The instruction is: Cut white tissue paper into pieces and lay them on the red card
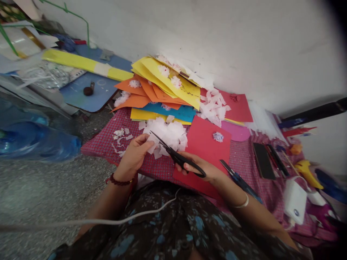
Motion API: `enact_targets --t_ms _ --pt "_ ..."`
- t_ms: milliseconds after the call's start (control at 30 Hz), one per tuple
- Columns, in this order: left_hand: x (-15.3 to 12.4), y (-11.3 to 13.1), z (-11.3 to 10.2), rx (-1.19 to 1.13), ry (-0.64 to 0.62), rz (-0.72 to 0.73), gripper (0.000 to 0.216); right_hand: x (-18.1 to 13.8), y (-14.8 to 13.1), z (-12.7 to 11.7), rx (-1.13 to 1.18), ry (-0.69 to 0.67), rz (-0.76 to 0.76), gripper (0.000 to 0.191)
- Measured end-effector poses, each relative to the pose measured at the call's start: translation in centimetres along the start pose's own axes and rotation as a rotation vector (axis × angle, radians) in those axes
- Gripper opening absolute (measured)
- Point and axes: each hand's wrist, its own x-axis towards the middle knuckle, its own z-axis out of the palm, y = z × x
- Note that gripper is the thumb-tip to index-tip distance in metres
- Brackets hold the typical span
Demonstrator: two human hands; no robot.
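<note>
My right hand (202, 169) grips black scissors (176, 156) by the handles, blades pointing up and left toward my left hand. My left hand (135, 155) pinches a small piece of white paper (152, 147) at the blade tips. Just beyond lies a heap of white paper cuttings (169, 133) on a red checked cloth (108, 139). A red paper sheet (206, 144) with a small white paper flower (218, 136) lies under my right hand.
A stack of yellow, orange and blue sheets (165, 90) with white paper flowers sits by the wall. Blue-handled scissors (238, 178), a black phone (262, 160), a white charger (295, 202) and a yellow glue gun (307, 171) lie to the right. A blue low table (89, 92) stands at left.
</note>
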Motion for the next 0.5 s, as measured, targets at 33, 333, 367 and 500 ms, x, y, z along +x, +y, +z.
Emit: enact_targets --t_ms 33,333,367,500 --pt "0.0 0.0 0.0 -0.015 0.000 -0.006 0.021 0.0 0.2 0.0 0.042 0.006 -0.005 0.054" --pt "0.5 0.9 0.2 -0.124 -0.031 0.026 0.024 0.2 2.0 -0.2 0.577 -0.077 0.011 0.054" --pt "0.6 1.0 0.4 -0.134 -0.071 0.021 0.026 0.3 2.1 -0.2 0.577 -0.093 0.007 0.054" --pt "0.9 1.1 0.9 -0.154 -0.207 -0.042 0.020 0.4 2.0 -0.1 0.532 -0.133 0.000 0.057"
